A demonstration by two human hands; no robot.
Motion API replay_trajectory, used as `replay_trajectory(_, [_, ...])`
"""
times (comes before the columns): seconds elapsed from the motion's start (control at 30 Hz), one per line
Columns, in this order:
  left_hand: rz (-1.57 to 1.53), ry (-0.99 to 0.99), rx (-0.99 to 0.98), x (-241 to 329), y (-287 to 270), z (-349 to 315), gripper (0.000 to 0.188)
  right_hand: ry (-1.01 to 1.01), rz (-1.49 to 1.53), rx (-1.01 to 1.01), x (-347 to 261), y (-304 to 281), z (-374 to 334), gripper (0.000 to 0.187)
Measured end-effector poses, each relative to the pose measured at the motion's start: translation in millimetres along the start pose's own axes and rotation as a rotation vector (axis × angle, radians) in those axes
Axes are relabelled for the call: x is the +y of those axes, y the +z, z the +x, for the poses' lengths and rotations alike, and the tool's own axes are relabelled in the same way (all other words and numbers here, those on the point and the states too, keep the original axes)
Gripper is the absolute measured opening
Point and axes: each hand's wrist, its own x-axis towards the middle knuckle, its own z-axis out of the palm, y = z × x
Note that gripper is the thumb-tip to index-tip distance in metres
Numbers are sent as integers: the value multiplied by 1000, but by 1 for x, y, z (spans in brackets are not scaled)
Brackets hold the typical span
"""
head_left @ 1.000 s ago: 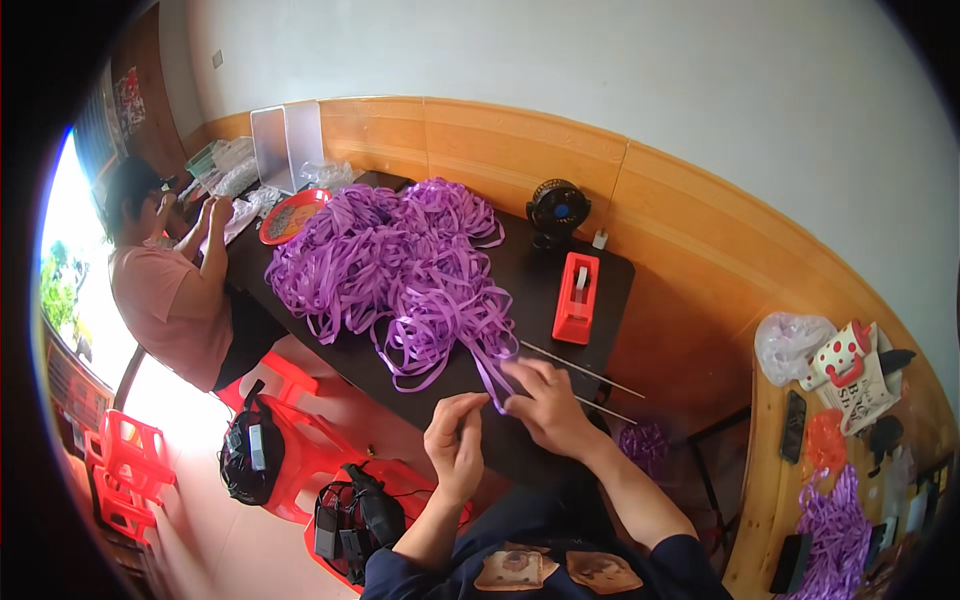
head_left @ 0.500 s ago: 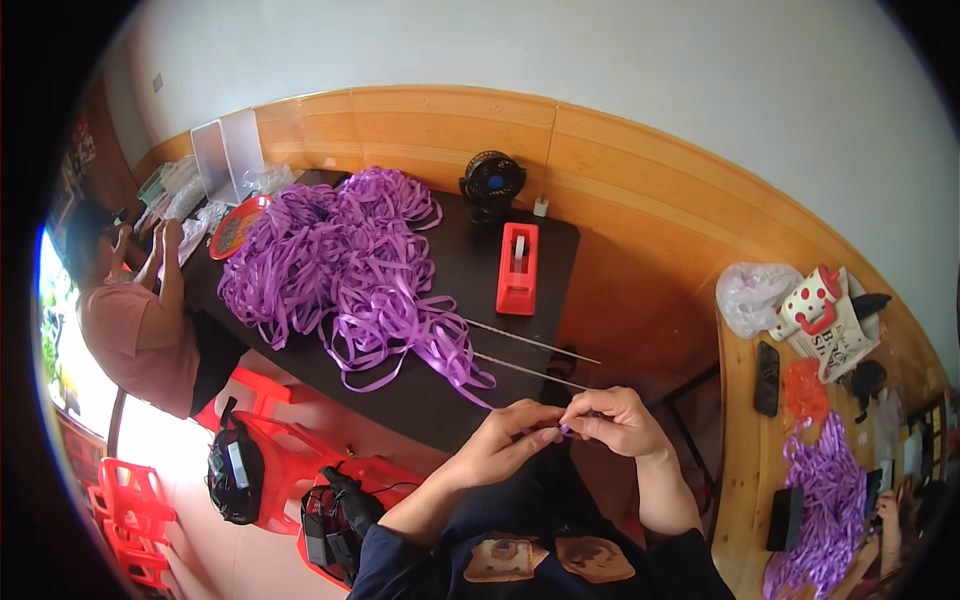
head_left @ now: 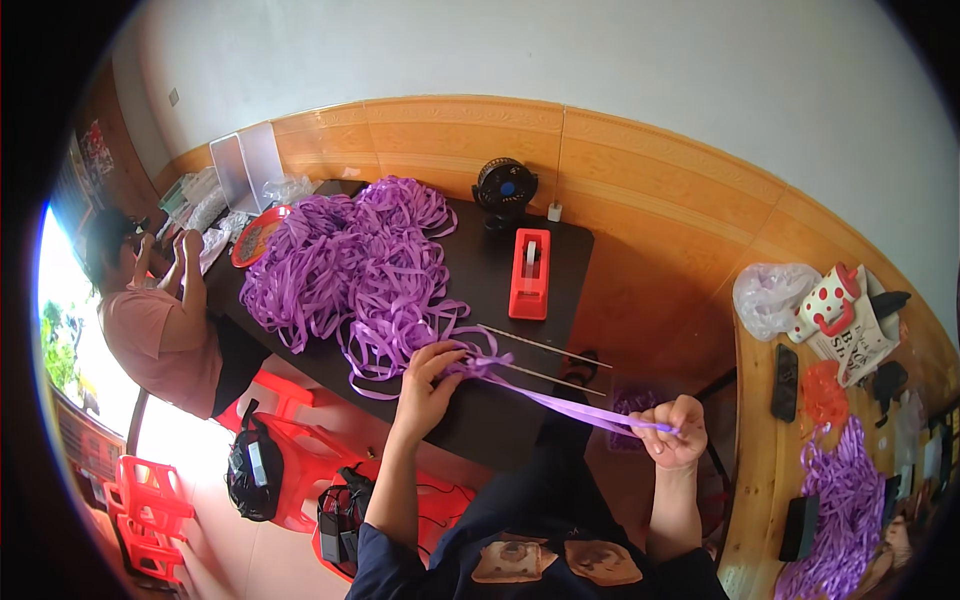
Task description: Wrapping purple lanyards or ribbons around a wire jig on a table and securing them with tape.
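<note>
On my feed, daylight enters by a doorway (head_left: 62, 262) left of the counter (head_left: 480, 262), burned out to white, its glare spilling over the floor (head_left: 185, 435) there. The hands (head_left: 428, 390) near the counter come through fairly crisp. Panelling (head_left: 650, 170) behind the counter bows with lens distortion; toward the black rim I see dim softness.

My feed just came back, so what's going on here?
A person's right hand pinches a purple ribbon, stretched across to the left hand, which rests at the edge of a big ribbon pile on a dark table. Whether the left hand grips it is unclear. Two thin rods jut past the table's edge near a red tape dispenser. Far left, a co-worker has both hands raised.
</note>
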Motion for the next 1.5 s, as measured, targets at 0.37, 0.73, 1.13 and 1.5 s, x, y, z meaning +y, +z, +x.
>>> replay_trajectory(0.37, [110, 155, -277, -11, -30, 21, 23, -152, 51, 162, -10, -9, -5, 11])
replay_trajectory(0.73, [-520, -121, -192, -16, -55, 54, 14, 8, -100, 442, 29, -4, 2, 7])
replay_trajectory(1.13, [-727, -194, 289, -64, -130, 139, 23, 6, -62, 509, 10, -19, -31, 7])
replay_trajectory(1.5, [-202, 253, -299, 90, -28, 83, 17, 240, -650, 306, -24, 44, 8, 10])
